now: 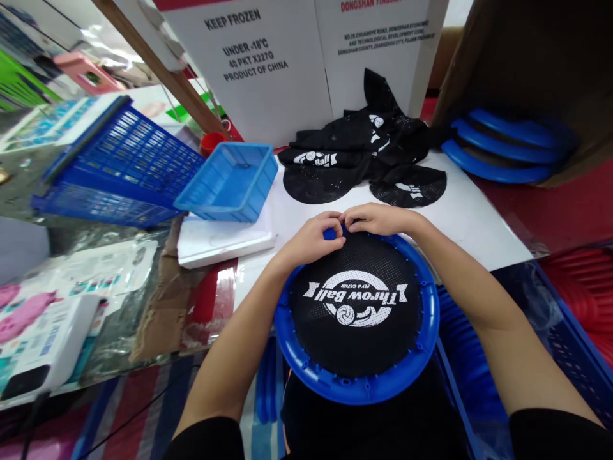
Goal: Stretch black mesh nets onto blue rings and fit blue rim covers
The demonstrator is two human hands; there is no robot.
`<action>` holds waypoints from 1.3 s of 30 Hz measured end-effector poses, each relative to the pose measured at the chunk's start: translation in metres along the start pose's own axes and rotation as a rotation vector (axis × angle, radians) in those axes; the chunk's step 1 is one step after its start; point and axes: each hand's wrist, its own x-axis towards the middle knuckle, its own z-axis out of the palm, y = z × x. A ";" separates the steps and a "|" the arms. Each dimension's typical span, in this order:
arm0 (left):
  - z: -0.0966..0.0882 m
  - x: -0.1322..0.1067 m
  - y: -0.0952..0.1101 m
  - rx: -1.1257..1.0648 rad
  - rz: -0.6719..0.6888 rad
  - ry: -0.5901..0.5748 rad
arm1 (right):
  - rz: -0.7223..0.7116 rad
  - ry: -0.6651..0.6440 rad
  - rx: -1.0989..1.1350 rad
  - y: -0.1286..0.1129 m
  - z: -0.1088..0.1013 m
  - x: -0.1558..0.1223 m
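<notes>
Head view: left hand and right hand, fingers curled, pinch the blue ring at its far edge

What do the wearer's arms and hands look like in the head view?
Short black sleeves, plain where visible, ending above the elbows. Below them the forearms are bare, with no watch or bracelet to be seen. Left hand and right hand are ungloved; no rings, markings or cables show on either.
</notes>
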 end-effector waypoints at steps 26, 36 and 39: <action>-0.026 -0.022 0.002 0.269 -0.029 -0.282 | -0.079 -0.049 -0.007 -0.011 -0.002 -0.005; -0.040 -0.020 -0.004 0.302 -0.059 -0.140 | -0.032 0.015 -0.204 -0.011 -0.007 -0.013; -0.041 -0.018 -0.004 0.269 -0.019 -0.091 | -0.035 0.081 -0.203 -0.009 -0.003 -0.010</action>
